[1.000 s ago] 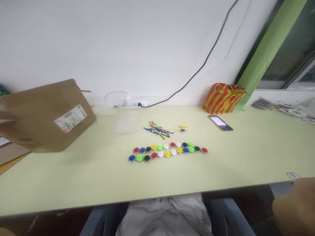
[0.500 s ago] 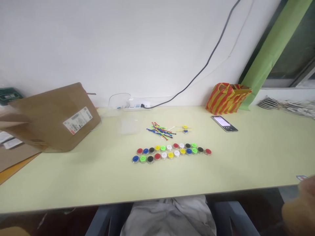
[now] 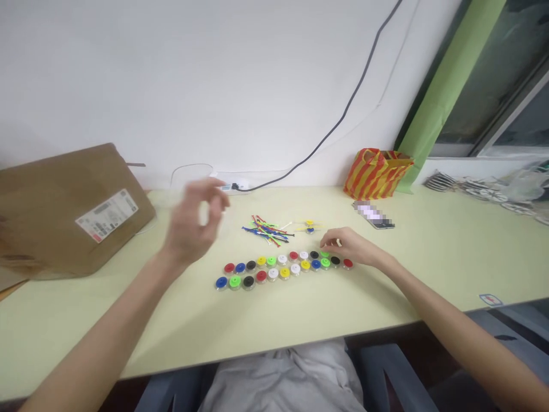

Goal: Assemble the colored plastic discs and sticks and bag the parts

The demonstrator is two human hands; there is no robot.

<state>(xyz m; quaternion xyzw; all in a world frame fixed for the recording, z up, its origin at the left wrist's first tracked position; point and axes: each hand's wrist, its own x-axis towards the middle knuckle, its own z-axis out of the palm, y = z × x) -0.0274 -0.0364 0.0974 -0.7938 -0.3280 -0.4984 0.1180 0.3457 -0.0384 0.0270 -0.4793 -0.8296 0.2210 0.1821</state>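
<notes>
My left hand (image 3: 195, 223), smeared by motion, hangs above the desk left of a pile of thin coloured plastic sticks (image 3: 266, 230). Its thumb and fingers are apart, and I see nothing in it. At the right end of two rows of small round discs, my right hand (image 3: 349, 245) reaches down with loosely curled fingers. The fingertips are over a green disc (image 3: 325, 253), partly covering it; whether they touch it I cannot tell. The discs, such as a blue disc (image 3: 221, 282), have coloured tops on clear bases. Behind them stands a small yellow and blue piece (image 3: 309, 227) with thin yellow arms.
A cardboard box (image 3: 64, 212) takes up the left of the desk (image 3: 266, 326). Farther back are a power strip (image 3: 242, 186), a black cable (image 3: 326, 142), a phone (image 3: 373, 215) and a striped bag (image 3: 375, 174). Flat ribbed items (image 3: 476, 189) lie far right.
Both hands have come up over the desk, the left near the stick pile and the right to the discs' right end. The view has shifted slightly to the right.
</notes>
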